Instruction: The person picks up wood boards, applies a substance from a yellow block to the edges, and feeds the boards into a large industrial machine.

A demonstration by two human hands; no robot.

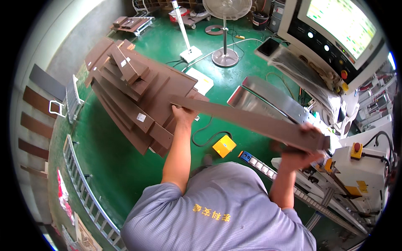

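A long, narrow brown board [240, 118] spans the space before me, slanting down from left to right. My left hand [184, 114] is closed on its left end, thumb against the lower edge. Its right end is gripped by my right hand [299, 159], which is smeared by motion and partly hidden by the board. Just beyond my left hand lies a pile of brown panels [167, 90] of several sizes, some with white labels. The board's left end overlaps the pile in view; whether it touches cannot be told. My right hand is close to a white machine [364, 169].
A yellow box [224, 146] with a black cable sits on the green floor. Beyond the board are a metal chute [259, 104], a standing fan [225, 48] and a control panel [331, 39] with a lit screen. A roller track [88, 192] curves along the left.
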